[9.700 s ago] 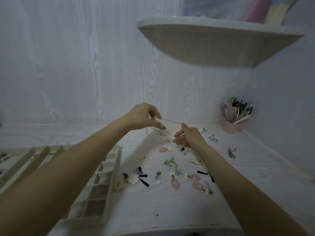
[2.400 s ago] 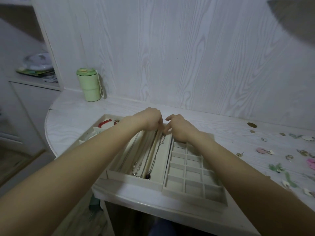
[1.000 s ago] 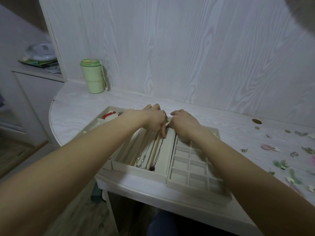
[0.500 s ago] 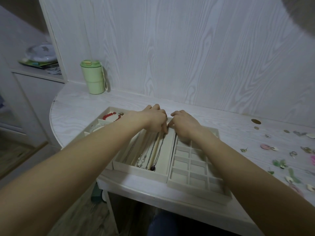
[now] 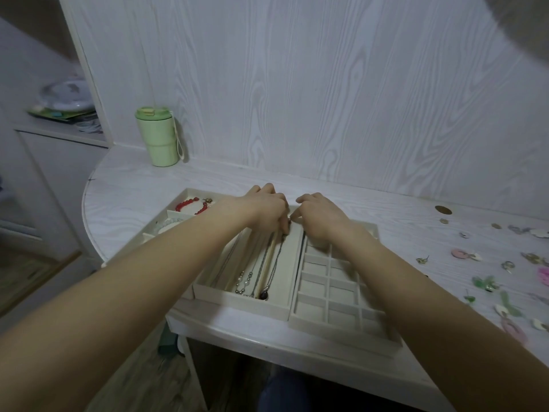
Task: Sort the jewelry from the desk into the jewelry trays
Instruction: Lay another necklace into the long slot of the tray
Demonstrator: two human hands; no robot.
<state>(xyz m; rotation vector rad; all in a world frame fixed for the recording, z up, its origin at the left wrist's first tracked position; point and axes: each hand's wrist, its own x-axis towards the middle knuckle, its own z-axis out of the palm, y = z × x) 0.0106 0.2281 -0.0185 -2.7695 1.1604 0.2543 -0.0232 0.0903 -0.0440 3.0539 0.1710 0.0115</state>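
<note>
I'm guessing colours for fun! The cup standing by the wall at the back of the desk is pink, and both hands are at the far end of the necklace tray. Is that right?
Almost. The cup is light green, not pink, as the head view shows. The rest holds: it stands by the wall at the back of the desk, and the left hand and right hand are both at the far end of the necklace tray.

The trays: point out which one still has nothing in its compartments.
The grid tray, rightmost of the three, has only bare square cells. The long-slot tray beside it holds necklaces, and the far-left tray holds a red bead bracelet.
</note>
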